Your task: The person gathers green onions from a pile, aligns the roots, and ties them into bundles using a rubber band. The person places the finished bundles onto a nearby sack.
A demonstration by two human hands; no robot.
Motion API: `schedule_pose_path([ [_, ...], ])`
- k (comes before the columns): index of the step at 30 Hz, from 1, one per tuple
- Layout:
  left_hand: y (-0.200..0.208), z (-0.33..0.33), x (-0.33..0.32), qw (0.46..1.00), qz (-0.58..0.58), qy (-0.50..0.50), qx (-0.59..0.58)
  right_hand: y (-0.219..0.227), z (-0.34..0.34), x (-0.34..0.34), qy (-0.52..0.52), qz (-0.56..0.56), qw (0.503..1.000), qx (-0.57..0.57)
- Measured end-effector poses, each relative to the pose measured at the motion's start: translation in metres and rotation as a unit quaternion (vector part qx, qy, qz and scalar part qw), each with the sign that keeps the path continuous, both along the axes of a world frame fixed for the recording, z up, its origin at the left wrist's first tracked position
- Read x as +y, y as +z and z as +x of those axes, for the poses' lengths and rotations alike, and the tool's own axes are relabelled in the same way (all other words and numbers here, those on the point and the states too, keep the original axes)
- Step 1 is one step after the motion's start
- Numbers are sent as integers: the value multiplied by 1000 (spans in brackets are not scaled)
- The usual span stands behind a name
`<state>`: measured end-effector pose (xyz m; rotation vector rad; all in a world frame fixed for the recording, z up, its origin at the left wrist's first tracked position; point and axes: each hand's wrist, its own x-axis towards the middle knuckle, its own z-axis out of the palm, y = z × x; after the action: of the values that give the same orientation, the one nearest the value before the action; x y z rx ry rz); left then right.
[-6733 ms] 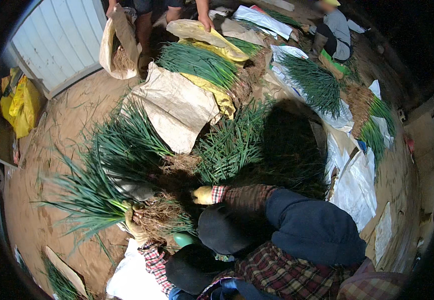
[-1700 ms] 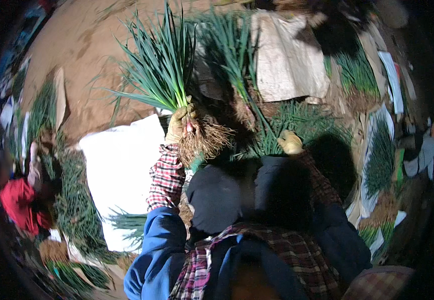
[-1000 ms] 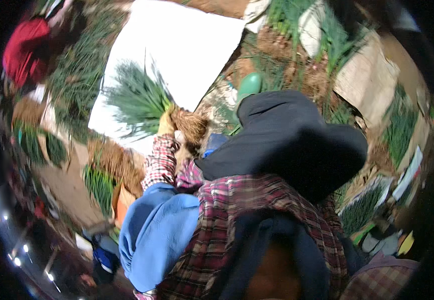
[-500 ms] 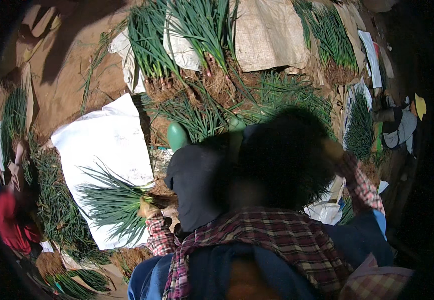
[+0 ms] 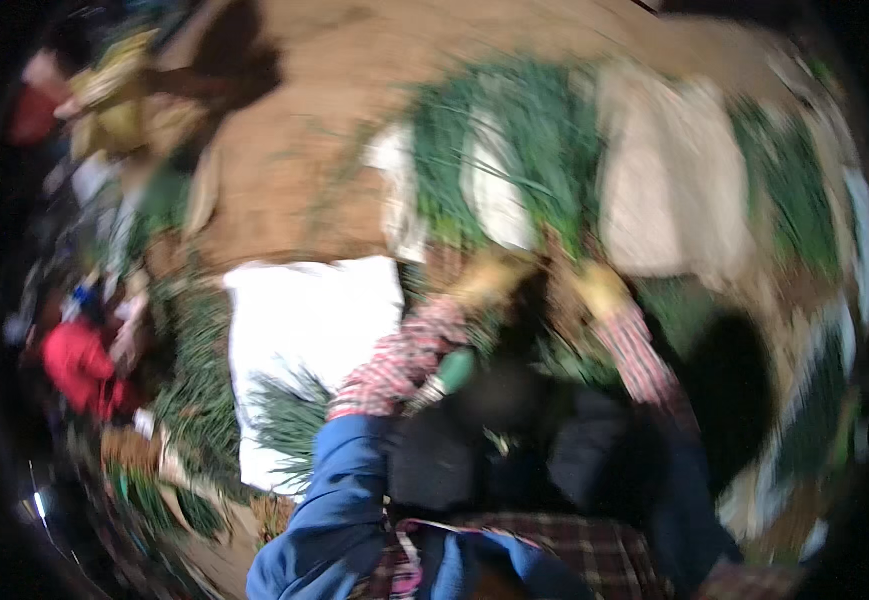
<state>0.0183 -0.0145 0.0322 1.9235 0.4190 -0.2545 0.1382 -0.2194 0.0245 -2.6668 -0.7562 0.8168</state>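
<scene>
My left hand [image 5: 492, 282], in a yellowish glove, reaches forward to the root ends of a bunch of green onions [image 5: 445, 150]. My right hand [image 5: 603, 288], gloved alike, is at the base of the neighbouring bunch of green onions [image 5: 560, 150]. Motion blur smears the fingers of both, so their grip cannot be made out. Behind my left forearm, a separate bunch of green onions [image 5: 290, 425] lies on a white sack [image 5: 315, 310]. A green boot toe [image 5: 457, 370] shows beside my left sleeve.
Tan sacking [image 5: 670, 175] lies right of the bunches, with more green onions [image 5: 790, 190] beyond it. A heap of loose green onions [image 5: 195, 390] borders the white sack. At far left are a person in red [image 5: 80, 365] and another in yellowish clothing [image 5: 120, 100].
My left hand has left the bunch on the white sack and moved forward and right. My right hand has come forward from the right side toward the upright bunches. The view has shifted.
</scene>
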Motion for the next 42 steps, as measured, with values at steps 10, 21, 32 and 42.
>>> schedule_pose_path([
  [10,-77,61,-34,917,-368,145,-61,26,-20,22,-36,268,961,59],
  [21,-49,5,-63,916,-368,162,-20,7,-28,55,-118,232,965,36],
  [32,-29,7,-66,907,-349,232,29,-20,-34,50,-265,458,836,143],
  [42,-53,-19,-61,906,-380,178,63,-24,-73,32,-188,565,798,89],
])
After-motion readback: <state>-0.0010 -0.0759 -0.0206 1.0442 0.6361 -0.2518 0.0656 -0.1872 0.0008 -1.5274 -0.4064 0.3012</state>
